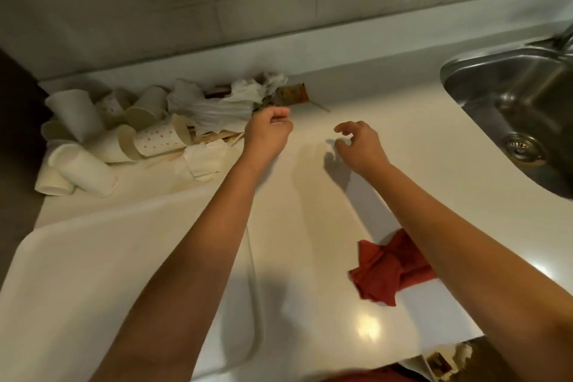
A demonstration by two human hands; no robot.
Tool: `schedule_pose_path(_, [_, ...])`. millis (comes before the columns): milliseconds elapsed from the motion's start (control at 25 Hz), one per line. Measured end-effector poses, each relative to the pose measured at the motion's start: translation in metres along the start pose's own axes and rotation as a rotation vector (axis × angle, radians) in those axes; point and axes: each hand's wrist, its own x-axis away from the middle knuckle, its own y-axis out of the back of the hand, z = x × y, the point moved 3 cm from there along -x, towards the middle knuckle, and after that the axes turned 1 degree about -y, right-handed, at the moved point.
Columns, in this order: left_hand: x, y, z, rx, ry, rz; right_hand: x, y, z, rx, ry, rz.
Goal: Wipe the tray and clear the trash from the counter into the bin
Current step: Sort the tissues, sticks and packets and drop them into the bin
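My left hand [269, 130] is at the right edge of the trash heap [173, 124], its fingers [280, 113] curled in; whether they already pinch a scrap I cannot tell, since the palm hides what lies under them. My right hand [359, 143] hovers over bare table [403, 121] with its fingers [342, 129] loosely spread and holding nothing.

Just left of my left fingers lie the crumpled white tissues [245, 93], and further left the tumbled paper cups [77, 139] with wooden sticks [217, 136] under them. Just beyond my left fingers sits a brown wrapper [293, 94]. The tray [93, 273] lies nearer to me than both hands, under my left forearm, and the red cloth [384, 270] lies under my right forearm. The sink [511, 108] is off to the right of my right fingers. The bin is not in view.

I judge the step to be gathering the trash. To do it well I should bring the right hand across and scoop from both sides, taking the soft tissues around the loose sticks so they don't scatter, and nest the cups rather than carry them singly. Anything that rolls should be kept off the tray.
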Motion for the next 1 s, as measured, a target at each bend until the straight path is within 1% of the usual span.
schedule_pose_path(80, [-0.031,-0.012,0.003,-0.126,-0.033,0.015,-0.03,-0.009,-0.006,0.051,-0.051,0.046])
schedule_pose_path(200, [-0.069,-0.033,0.003,-0.386,-0.144,0.059,-0.067,-0.018,-0.008,0.145,-0.106,0.052])
schedule_pose_path(320, [-0.099,-0.051,0.002,-0.617,-0.258,0.132,-0.098,-0.028,-0.002,0.276,-0.031,0.038])
schedule_pose_path(400, [-0.116,-0.059,0.007,-0.749,-0.269,0.165,-0.111,-0.036,0.001,0.368,-0.004,0.022])
schedule_pose_path(440, [-0.127,-0.061,0.01,-0.796,-0.26,0.17,-0.119,-0.038,0.001,0.372,-0.02,-0.003])
schedule_pose_path(560, [-0.15,-0.066,0.02,-0.866,-0.19,0.209,-0.138,-0.038,0.002,0.292,-0.139,-0.083])
schedule_pose_path(640, [-0.162,-0.068,0.025,-0.904,-0.166,0.205,-0.151,-0.04,0.004,0.324,-0.177,-0.063])
schedule_pose_path(760, [-0.171,-0.067,0.026,-1.005,-0.209,0.141,-0.159,-0.048,0.009,0.422,-0.163,-0.02])
schedule_pose_path(840, [-0.171,-0.068,0.026,-1.076,-0.265,0.095,-0.161,-0.051,0.011,0.435,-0.167,-0.008])
schedule_pose_path(920, [-0.17,-0.07,0.029,-1.066,-0.287,0.071,-0.162,-0.052,0.01,0.44,-0.19,0.011])
schedule_pose_path(1000, [-0.17,-0.068,0.032,-0.964,-0.273,0.057,-0.161,-0.051,0.009,0.455,-0.198,0.021])
